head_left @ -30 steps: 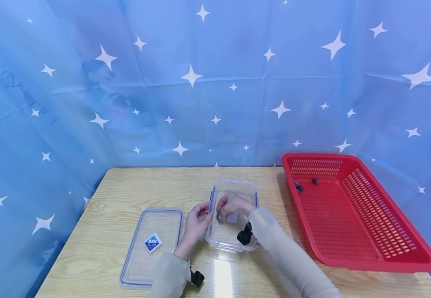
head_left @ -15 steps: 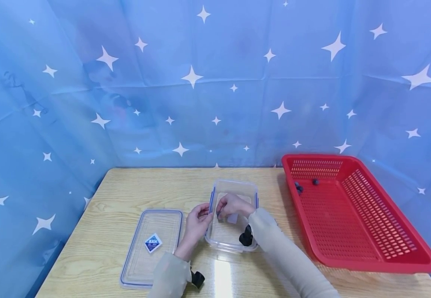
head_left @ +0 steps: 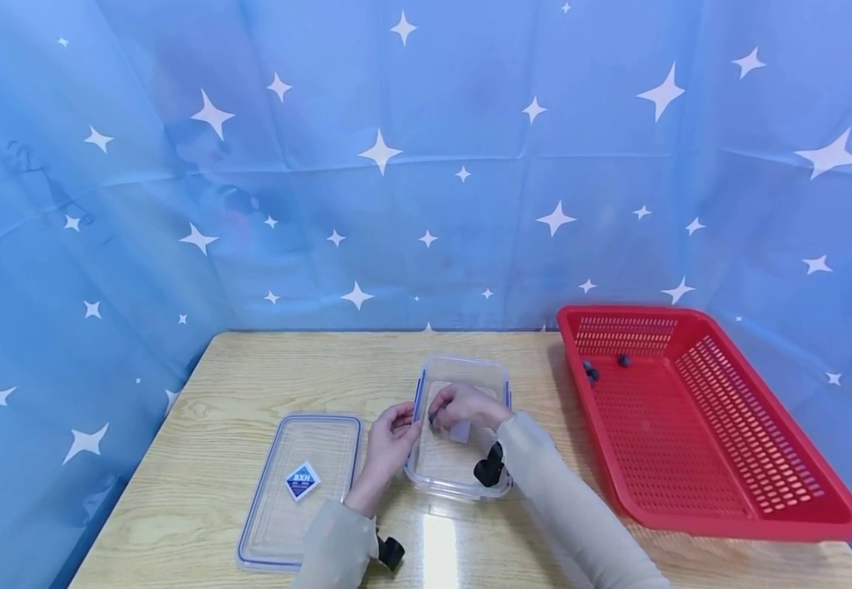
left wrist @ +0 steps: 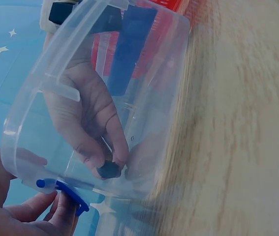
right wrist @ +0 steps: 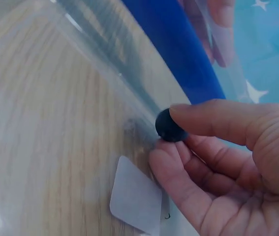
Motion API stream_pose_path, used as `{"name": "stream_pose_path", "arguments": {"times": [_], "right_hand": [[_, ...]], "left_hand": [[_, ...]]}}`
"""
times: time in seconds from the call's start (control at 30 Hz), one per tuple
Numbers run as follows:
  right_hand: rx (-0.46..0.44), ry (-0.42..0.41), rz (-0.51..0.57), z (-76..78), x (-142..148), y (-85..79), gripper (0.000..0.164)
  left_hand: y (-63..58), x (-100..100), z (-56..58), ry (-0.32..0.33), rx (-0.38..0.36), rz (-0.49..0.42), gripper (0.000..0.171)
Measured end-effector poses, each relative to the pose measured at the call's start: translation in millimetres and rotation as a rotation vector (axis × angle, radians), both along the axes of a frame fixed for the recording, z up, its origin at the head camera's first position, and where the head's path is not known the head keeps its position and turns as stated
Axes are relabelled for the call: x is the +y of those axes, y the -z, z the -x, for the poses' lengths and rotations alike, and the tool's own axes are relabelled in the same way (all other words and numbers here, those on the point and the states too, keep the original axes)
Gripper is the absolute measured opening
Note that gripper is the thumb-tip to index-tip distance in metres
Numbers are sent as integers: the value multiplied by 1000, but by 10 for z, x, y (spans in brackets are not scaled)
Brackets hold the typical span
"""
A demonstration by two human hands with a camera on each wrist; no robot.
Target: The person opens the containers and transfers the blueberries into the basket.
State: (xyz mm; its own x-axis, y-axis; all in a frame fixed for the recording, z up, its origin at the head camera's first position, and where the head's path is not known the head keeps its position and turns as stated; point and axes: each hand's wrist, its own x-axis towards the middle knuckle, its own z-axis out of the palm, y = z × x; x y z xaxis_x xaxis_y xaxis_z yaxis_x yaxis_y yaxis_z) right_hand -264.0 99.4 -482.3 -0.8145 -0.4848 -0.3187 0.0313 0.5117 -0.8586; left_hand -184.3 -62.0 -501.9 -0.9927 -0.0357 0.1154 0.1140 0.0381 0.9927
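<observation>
A clear plastic food container [head_left: 462, 489] with blue side clips stands lidless on the wooden table. My left hand [head_left: 390, 438] holds its left wall near the rim, fingers beside the blue clip [left wrist: 70, 192]. Inside the container, low by the left wall, my right hand [head_left: 464, 404] pinches a dark, round blueberry [right wrist: 169, 126] between thumb and fingers. Through the clear wall in the left wrist view, the blueberry [left wrist: 108, 169] shows at the fingertips. A pale label [right wrist: 135, 197] is seen at the container's bottom, near the right fingers.
To the left lies the clear lid [head_left: 271, 523] with a blue seal and a diamond sticker [head_left: 303, 480]. A red plastic basket [head_left: 691, 458] stands at the right, with several blueberries [head_left: 592, 374] in its far left corner. A starry blue curtain [head_left: 426, 188] hangs behind the table.
My right hand has shifted very slightly to the right and up inside the container, still pinching the blueberry. The left hand has stayed on the container's wall.
</observation>
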Motion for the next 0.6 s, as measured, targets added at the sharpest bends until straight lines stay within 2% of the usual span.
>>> {"name": "stream_pose_path", "arguments": {"times": [0.23, 0.37, 0.4, 0.5, 0.6], "right_hand": [[78, 99, -40, 32, 75, 2, 25], [37, 162, 38, 26, 97, -28, 26], [25, 176, 63, 24, 100, -41, 27], [10, 198, 143, 24, 110, -73, 28], [24, 203, 185, 27, 122, -111, 27]], "left_hand": [[13, -2, 4, 11, -1, -2, 34], [47, -10, 2, 13, 47, 17, 33], [82, -18, 10, 17, 89, 8, 32], [87, -24, 4, 19, 134, 14, 31], [74, -19, 11, 13, 93, 14, 32]]}}
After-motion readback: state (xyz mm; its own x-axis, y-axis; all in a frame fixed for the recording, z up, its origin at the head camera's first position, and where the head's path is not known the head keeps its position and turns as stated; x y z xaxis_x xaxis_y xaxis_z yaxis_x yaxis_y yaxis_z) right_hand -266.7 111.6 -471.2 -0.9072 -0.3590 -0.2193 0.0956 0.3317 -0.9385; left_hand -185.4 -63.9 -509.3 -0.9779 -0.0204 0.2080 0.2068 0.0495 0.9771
